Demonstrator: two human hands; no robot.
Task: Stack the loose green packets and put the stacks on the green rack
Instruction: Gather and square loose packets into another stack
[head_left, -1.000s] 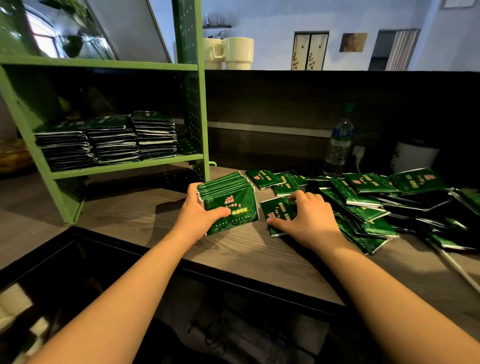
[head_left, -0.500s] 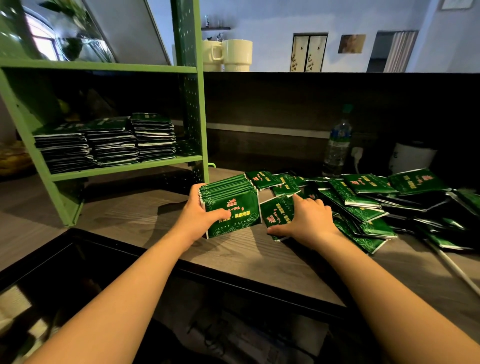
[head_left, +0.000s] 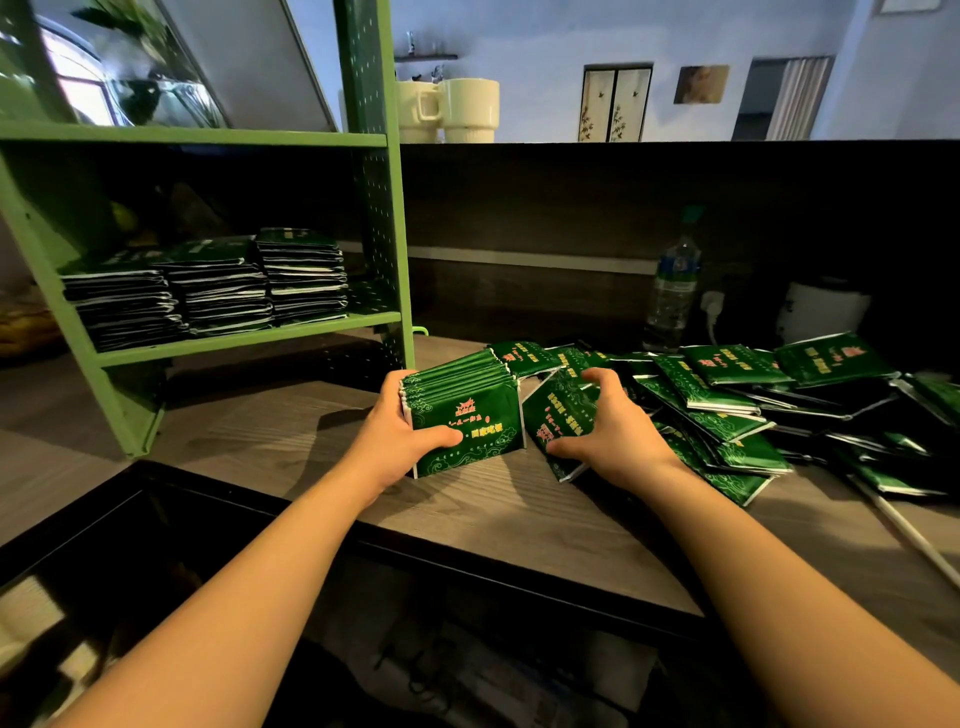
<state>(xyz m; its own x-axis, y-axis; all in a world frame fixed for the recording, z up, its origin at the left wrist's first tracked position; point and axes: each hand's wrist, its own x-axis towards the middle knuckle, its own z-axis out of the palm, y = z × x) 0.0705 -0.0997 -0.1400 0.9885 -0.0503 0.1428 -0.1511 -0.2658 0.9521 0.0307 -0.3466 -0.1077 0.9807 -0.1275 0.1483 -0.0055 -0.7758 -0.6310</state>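
My left hand (head_left: 400, 436) grips the upright bundle of thin glossy green foil packets (head_left: 462, 410); right hand (head_left: 608, 426) pinches one loose green packet (head_left: 558, 415) beside it. They look light and slippery, so I squeeze the flat faces.

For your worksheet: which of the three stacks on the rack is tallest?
The rightmost stack, nearest the rack's perforated side panel; its top sits above the other two.

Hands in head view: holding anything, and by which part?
Left hand grips the upright stack of packets at its left end, thumb across the front. Right hand pinches one tilted packet by its edges.
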